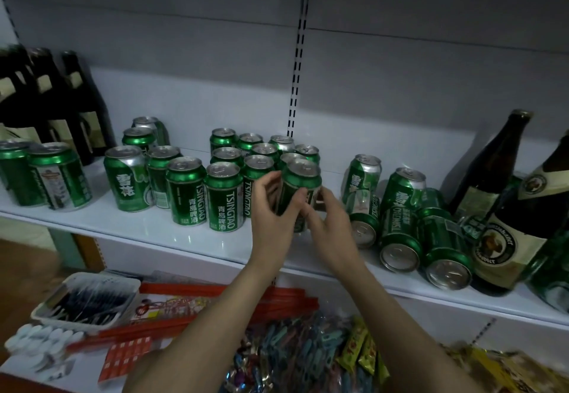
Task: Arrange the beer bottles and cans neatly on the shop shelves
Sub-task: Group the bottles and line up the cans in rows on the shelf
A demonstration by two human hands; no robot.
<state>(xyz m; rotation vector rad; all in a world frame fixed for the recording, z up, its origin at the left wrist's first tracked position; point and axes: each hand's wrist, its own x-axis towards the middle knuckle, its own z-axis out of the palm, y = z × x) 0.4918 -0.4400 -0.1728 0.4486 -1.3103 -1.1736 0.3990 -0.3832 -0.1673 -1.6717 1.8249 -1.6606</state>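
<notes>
Green, silver-topped upright beer can (301, 186) is gripped between both hands (303, 223) on the white shelf (147, 226).

both bare forearms reach up and forward, converging on one upright green can (300, 188). the left hand (272, 208) curls its fingers round the can's left side; the right hand (331, 223) cups its right side, fingertips touching it.

— what's on the shelf (191, 238)?
— upright cans (224, 195) in rows at the middle, bottles (46, 100) behind more cans at the far left.
— and right?
— toppled cans (400, 232) lie in a heap, tall bottles (489, 171) just beyond them.
— below?
— a tray (89, 297) at left, packets (308, 352) to its right.
</notes>
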